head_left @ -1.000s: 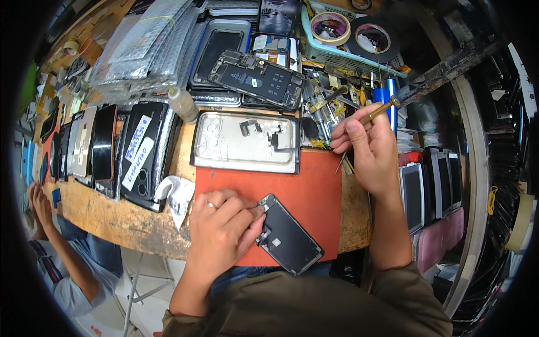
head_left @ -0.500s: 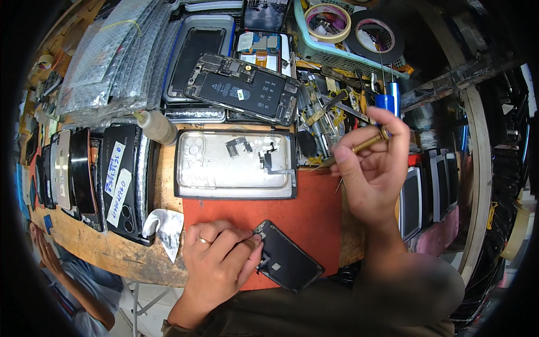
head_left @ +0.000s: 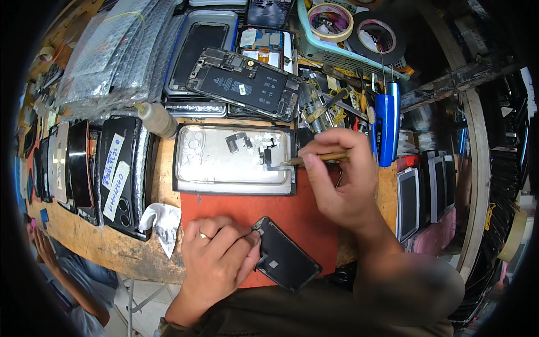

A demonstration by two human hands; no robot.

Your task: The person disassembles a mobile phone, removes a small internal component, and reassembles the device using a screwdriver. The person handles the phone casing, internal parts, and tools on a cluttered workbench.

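Observation:
My left hand (head_left: pixel 222 250), a ring on one finger, is closed on the upper left edge of a dark phone screen panel (head_left: pixel 289 255). The panel lies tilted, back side up, on an orange-red work mat (head_left: pixel 252 206). In my right hand (head_left: pixel 345 182) is a slim brass-coloured knife-like tool (head_left: pixel 325 158), gripped between thumb and fingers. Its pointed tip hovers at or touches small black parts (head_left: pixel 267 156) in a clear phone case (head_left: pixel 219 168) used as a tray; I cannot tell which. Other tiny metal parts (head_left: pixel 238 142) lie in the case.
An opened phone (head_left: pixel 244 84) rests behind the tray. Left stand a squeeze bottle (head_left: pixel 156 119), a crumpled cloth (head_left: pixel 161 224) and a row of phones (head_left: pixel 120 180). Blue-handled tools (head_left: pixel 386 126), a teal basket (head_left: pixel 331 50) and stacked screens (head_left: pixel 408 202) are right. Another person's hand (head_left: pixel 45 247) shows far left.
My right hand has moved left and down, bringing the tool's tip from beside the tray to the small black parts inside it. My left hand keeps its hold on the panel.

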